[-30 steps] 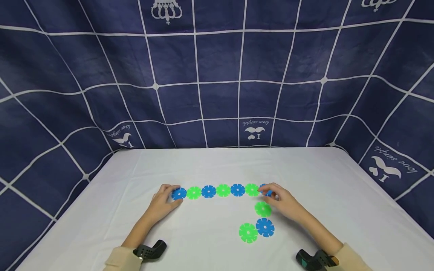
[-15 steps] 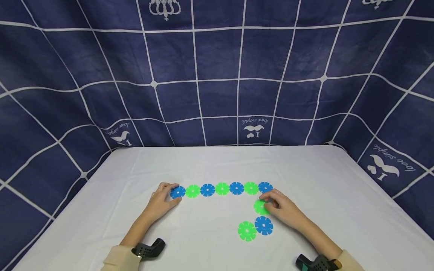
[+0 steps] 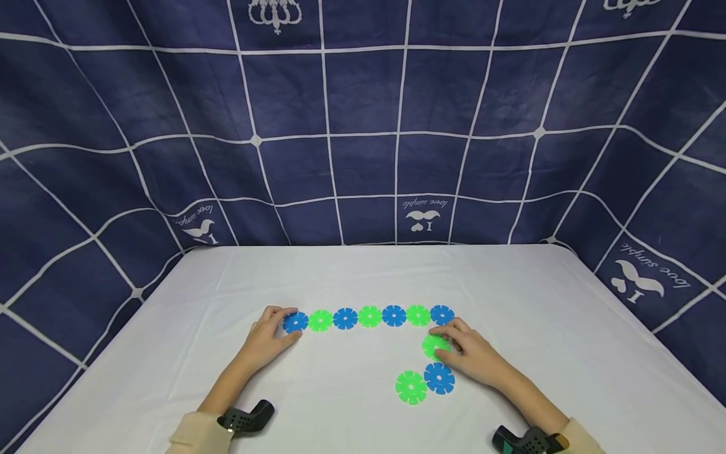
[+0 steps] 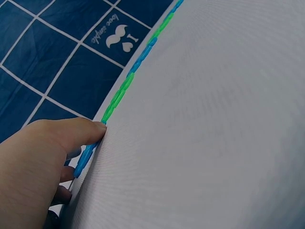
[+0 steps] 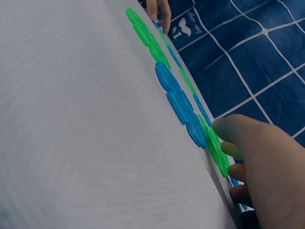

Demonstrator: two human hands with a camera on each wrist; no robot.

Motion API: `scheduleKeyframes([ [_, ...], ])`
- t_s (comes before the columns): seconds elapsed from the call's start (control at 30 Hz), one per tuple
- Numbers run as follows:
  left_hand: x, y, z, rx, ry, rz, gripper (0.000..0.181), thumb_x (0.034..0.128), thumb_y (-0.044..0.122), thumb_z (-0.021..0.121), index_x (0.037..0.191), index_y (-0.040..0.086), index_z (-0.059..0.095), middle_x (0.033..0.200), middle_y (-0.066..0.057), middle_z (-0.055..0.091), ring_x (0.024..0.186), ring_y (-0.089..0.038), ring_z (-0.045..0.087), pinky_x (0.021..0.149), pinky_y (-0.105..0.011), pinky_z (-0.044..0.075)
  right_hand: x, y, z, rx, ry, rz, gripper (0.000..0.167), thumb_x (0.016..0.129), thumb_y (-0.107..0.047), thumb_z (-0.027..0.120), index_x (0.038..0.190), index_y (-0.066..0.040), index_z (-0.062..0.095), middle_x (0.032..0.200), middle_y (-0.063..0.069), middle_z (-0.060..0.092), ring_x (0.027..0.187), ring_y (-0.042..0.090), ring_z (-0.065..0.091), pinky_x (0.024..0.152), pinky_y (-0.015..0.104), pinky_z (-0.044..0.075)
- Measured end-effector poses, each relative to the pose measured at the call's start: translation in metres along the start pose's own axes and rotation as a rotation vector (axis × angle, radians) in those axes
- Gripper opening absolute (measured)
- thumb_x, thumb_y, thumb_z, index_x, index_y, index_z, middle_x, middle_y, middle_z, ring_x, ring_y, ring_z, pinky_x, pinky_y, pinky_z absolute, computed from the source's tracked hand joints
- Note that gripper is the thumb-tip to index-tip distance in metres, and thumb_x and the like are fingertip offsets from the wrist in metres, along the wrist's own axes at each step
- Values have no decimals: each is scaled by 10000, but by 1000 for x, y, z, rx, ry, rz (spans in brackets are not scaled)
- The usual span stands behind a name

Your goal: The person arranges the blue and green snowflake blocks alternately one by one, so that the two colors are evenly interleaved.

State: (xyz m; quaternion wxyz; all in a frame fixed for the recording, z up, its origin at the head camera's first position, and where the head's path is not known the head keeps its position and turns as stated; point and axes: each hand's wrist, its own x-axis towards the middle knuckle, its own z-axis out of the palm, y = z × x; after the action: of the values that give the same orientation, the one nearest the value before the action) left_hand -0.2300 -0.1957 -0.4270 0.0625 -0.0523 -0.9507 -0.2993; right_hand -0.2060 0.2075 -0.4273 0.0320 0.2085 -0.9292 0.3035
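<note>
1. Thin, bright and notch-rimmed, the green disc (image 3: 429,347) lies flat, nearer the person than the row's right end; the right hand (image 3: 473,354) curls thumb and fingers about it.
2. Nearer still: a spare blue disc (image 3: 439,378) beside a spare green disc (image 3: 411,387).
3. The left hand (image 3: 268,338) grasps the leftmost blue disc (image 3: 297,323) of seven alternating discs.
4. White-covered counter (image 3: 340,403).

Bare cloth (image 3: 334,384) gives passage below the row (image 3: 370,316), between the left hand (image 3: 268,336) and the lowest green disc (image 3: 404,386). More cloth runs free beyond the row, up to the curtain (image 3: 363,164). The right hand (image 3: 472,353) bars the half-covered green disc (image 3: 429,346) from the right.
</note>
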Motion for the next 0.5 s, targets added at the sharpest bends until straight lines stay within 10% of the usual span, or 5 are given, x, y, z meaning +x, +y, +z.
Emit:
scheduleKeyframes([
  [0.5, 0, -1, 0, 4, -6, -4, 516, 821, 306, 631, 1275, 96, 506, 1232, -151, 446, 1124, -359, 458, 900, -531, 358, 0, 0, 0, 17, 4, 3, 349, 802, -320, 659, 1130, -221, 590, 986, -74, 443, 675, 18, 346, 592, 193, 311],
])
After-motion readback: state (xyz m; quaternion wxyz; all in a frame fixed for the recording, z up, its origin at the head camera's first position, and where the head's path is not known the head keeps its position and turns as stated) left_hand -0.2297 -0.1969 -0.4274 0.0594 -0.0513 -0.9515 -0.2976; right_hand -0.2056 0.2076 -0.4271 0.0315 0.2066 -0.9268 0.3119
